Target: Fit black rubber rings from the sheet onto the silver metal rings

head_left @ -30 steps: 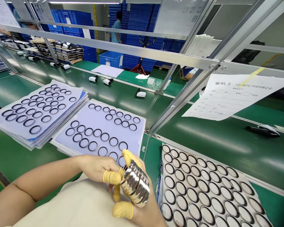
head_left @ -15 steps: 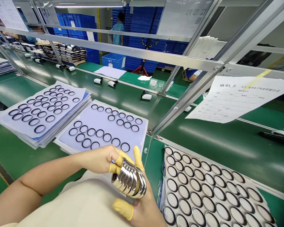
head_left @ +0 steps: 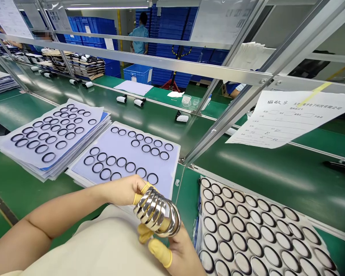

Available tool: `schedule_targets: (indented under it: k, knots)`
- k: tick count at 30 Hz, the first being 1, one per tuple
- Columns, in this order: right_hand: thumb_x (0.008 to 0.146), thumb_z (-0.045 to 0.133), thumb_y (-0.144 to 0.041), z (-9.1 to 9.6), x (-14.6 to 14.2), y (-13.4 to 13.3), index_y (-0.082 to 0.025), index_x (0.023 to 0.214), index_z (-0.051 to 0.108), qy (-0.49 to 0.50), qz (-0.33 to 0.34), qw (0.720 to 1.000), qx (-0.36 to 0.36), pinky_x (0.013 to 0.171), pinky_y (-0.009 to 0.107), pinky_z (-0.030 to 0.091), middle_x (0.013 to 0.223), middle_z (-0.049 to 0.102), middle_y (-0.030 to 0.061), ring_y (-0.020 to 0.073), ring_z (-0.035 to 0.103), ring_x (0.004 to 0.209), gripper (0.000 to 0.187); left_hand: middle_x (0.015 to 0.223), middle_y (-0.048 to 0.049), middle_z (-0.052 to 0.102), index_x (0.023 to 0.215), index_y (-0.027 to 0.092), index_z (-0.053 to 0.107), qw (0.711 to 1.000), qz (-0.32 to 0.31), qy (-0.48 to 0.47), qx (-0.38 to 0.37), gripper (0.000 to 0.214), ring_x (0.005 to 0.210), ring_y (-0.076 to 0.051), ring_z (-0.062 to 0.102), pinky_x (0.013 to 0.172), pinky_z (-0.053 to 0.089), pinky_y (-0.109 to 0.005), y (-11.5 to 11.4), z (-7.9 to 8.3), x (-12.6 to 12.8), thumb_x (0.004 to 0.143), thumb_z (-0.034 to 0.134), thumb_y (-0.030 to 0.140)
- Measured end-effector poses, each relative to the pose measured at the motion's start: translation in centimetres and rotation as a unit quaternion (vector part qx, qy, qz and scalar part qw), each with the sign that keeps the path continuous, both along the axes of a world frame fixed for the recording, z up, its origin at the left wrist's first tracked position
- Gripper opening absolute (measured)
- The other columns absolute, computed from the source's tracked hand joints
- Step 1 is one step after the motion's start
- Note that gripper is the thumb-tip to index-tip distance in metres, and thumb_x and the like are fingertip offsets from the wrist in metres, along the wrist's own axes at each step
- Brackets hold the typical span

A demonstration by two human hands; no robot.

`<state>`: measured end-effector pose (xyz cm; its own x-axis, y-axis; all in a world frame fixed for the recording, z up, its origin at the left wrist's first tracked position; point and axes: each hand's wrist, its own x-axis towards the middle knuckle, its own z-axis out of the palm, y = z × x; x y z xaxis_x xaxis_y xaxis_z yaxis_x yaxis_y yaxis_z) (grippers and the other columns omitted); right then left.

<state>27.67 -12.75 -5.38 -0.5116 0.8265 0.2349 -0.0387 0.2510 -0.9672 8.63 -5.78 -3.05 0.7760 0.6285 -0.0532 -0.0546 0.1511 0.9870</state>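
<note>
Gripping a stack of polished metal rings (head_left: 157,213) at lower centre, the left hand (head_left: 120,191) pinched one end while the right hand (head_left: 181,253) cupped the other (yellow finger cots (head_left: 160,253) on both). Just beyond lay a sheet of dark rings (head_left: 166,168); a paper form (head_left: 284,122) at upper right bore a Chinese letterhead, too small to read.

Yellow finger cots (head_left: 160,252) and what looks like a cream top (head_left: 83,245).
</note>
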Motion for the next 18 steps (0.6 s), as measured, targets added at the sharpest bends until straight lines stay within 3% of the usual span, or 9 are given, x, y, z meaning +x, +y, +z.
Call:
schedule_targets:
  k: [4,7,10,15,18]
  knots:
    - [0.085,0.062,-0.046,-0.6,0.3,-0.5,-0.022,0.092,0.071,0.031,0.041,0.995,-0.081,0.083,0.040,0.055,0.088,0.073,0.0070,0.0242,0.068,0.086,0.027,0.072,-0.0051,0.062,0.062,0.011,0.065,1.000,-0.004,0.002,0.023,0.029,0.067,-0.013,0.055,0.063,0.048,-0.024,0.1,-0.1,0.3,0.081,0.070,0.033]
    - [0.083,0.065,-0.048,-1.3,0.4,-0.8,-0.022,0.108,0.067,0.094,0.087,0.980,-0.151,0.081,0.039,0.055,0.093,0.074,0.0078,0.0229,0.070,0.085,0.036,0.087,-0.0091,0.070,0.073,0.012,0.070,0.993,-0.002,0.014,0.121,0.018,0.082,-0.016,0.063,0.076,0.051,-0.026,-0.1,0.4,0.5,0.086,0.060,0.018]
    - [0.081,0.068,-0.048,-2.1,0.1,-0.7,-0.024,0.119,0.063,0.144,0.136,0.960,-0.200,0.083,0.040,0.054,0.106,0.073,0.0101,0.0238,0.071,0.090,0.045,0.101,-0.0120,0.071,0.086,0.012,0.072,0.970,0.004,0.048,0.238,0.020,0.096,-0.018,0.065,0.088,0.051,-0.029,-0.4,1.0,0.6,0.086,0.053,0.007]
    - [0.081,0.070,-0.049,-2.5,-0.8,0.1,-0.030,0.122,0.065,0.190,0.150,0.959,-0.148,0.100,0.048,0.045,0.106,0.075,0.0078,0.0274,0.065,0.108,0.046,0.105,-0.0135,0.070,0.093,0.011,0.071,0.937,-0.003,0.086,0.338,0.023,0.101,-0.020,0.065,0.088,0.052,-0.029,-0.7,1.9,0.6,0.084,0.051,0.002]
    - [0.084,0.068,-0.045,-2.1,-1.0,0.3,-0.034,0.118,0.068,0.210,0.116,0.963,-0.124,0.096,0.047,0.050,0.104,0.077,0.0055,0.0264,0.067,0.106,0.036,0.111,-0.0135,0.067,0.097,0.012,0.070,0.933,-0.051,0.100,0.343,0.024,0.104,-0.020,0.063,0.091,0.051,-0.028,-0.3,2.4,0.2,0.086,0.050,0.005]
